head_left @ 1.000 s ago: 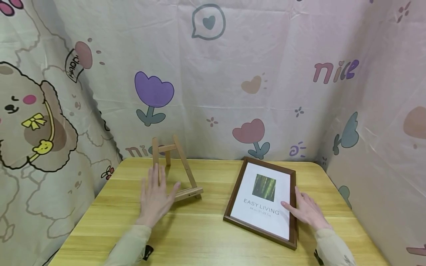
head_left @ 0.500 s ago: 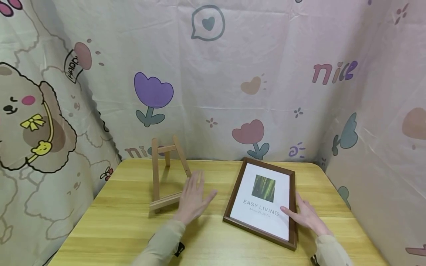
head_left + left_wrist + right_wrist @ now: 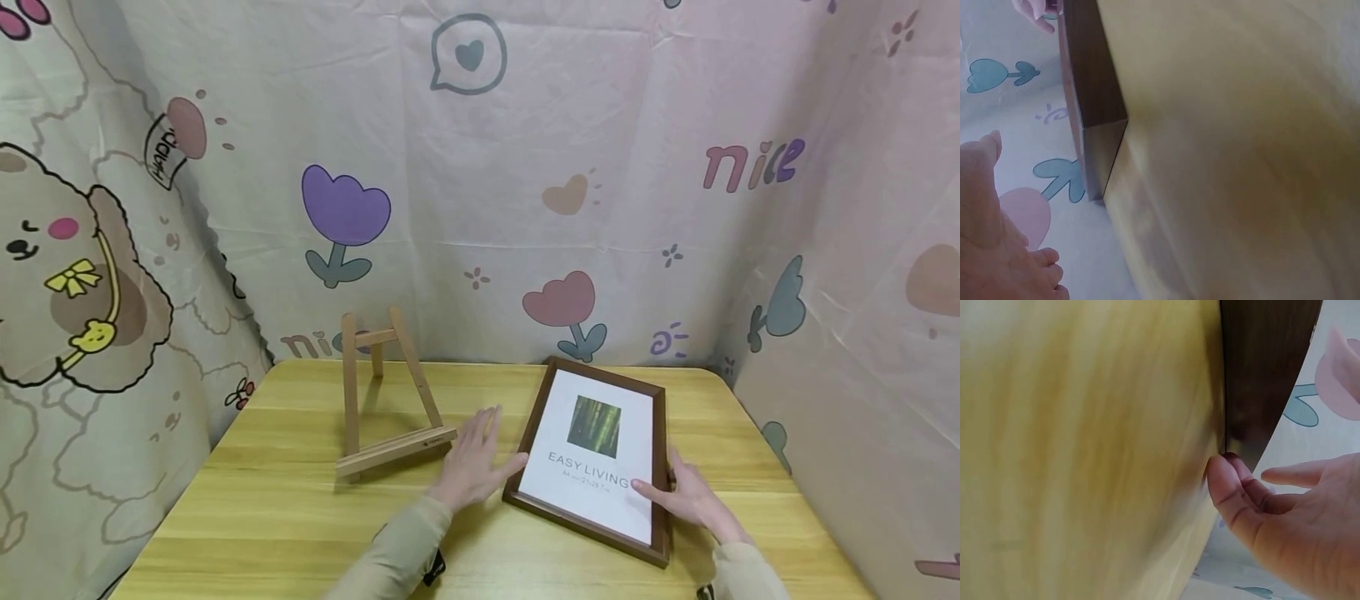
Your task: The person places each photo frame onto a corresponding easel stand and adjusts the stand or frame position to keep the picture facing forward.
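A brown picture frame (image 3: 596,504) with a white "EASY LIVING" insert lies on the table, slightly turned. My right hand (image 3: 693,496) holds its right edge: the thumb lies over the front and the fingers sit at the side. In the right wrist view, curled fingertips (image 3: 1225,478) meet the frame's dark side (image 3: 1260,375) close to the tabletop. My left hand (image 3: 474,467) is just left of the frame, fingers straight and thumb spread toward its left edge; contact is unclear. The left wrist view shows the frame's corner (image 3: 1100,119) beside that hand (image 3: 991,231).
A small wooden easel (image 3: 393,452) stands on the left of the table, just left of my left hand. The wooden table (image 3: 262,517) meets a patterned cloth (image 3: 465,183) at the back, with more cloth at both sides.
My left hand has moved right, from in front of the easel to beside the frame's left edge. My right hand has slid slightly down the frame's right edge. Easel and frame stay put.
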`<state>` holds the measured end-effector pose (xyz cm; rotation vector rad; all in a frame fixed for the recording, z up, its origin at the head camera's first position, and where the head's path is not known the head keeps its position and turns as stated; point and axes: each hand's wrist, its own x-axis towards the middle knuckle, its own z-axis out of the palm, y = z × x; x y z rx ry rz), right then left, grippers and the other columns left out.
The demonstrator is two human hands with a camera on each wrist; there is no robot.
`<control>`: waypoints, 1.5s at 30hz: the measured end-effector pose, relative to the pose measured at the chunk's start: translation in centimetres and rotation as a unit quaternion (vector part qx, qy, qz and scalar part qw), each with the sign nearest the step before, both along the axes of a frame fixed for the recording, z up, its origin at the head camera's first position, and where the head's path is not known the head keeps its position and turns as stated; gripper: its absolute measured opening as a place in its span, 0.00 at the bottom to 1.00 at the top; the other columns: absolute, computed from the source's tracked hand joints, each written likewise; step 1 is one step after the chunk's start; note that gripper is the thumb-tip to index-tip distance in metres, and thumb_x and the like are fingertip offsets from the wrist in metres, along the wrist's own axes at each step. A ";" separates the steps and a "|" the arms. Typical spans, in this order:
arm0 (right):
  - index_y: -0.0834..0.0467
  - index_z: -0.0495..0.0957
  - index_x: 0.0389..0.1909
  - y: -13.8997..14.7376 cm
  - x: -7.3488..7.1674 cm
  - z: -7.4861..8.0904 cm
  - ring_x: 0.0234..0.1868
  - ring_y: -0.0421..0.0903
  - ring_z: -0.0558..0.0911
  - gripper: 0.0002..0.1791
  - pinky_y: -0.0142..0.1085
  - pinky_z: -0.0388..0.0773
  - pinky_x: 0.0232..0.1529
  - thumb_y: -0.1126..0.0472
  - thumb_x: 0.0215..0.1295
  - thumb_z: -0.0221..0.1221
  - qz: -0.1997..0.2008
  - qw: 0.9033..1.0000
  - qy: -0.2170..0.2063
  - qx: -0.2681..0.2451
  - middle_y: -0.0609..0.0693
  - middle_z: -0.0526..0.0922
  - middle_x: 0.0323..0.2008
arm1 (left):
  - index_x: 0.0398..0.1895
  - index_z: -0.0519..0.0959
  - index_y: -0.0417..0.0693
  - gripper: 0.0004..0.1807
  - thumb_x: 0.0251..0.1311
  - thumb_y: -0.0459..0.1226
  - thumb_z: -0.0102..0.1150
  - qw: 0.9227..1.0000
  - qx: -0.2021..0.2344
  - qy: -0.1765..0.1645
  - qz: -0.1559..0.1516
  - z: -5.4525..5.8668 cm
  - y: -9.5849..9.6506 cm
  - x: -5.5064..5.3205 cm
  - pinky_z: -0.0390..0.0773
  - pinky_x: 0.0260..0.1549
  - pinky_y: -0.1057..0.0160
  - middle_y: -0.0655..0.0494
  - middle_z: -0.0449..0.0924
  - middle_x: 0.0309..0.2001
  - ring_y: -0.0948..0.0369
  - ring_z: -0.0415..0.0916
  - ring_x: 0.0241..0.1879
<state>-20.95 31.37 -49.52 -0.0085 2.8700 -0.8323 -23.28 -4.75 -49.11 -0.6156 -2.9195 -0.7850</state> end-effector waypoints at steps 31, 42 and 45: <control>0.78 0.56 0.69 1.1 2.3 0.2 0.53 0.59 0.79 0.55 0.49 0.80 0.53 0.54 0.51 0.76 0.085 0.983 -0.100 -0.126 0.68 0.76 0.55 | 0.81 0.43 0.38 0.65 0.54 0.67 0.63 0.984 0.022 -0.160 -0.073 -2.9 2.1 -1.7 0.54 0.74 0.33 0.28 0.43 0.78 0.33 0.44 0.78; 0.78 0.42 0.74 0.7 2.7 0.2 0.69 0.83 0.52 0.69 0.76 0.55 0.66 0.54 0.45 0.79 0.097 0.985 -0.100 -0.099 0.86 0.51 0.69 | 0.80 0.50 0.37 0.64 0.49 0.60 0.73 0.981 0.009 -0.177 -0.084 -2.9 2.0 -2.6 0.52 0.75 0.35 0.32 0.48 0.78 0.37 0.45 0.78; 0.79 0.39 0.74 0.6 2.8 0.1 0.70 0.84 0.47 0.71 0.77 0.50 0.67 0.54 0.45 0.80 0.092 0.986 -0.105 -0.091 0.87 0.46 0.70 | 0.80 0.51 0.40 0.64 0.46 0.58 0.75 0.981 0.013 -0.172 -0.089 -2.9 2.0 -2.7 0.58 0.73 0.40 0.37 0.56 0.74 0.43 0.53 0.73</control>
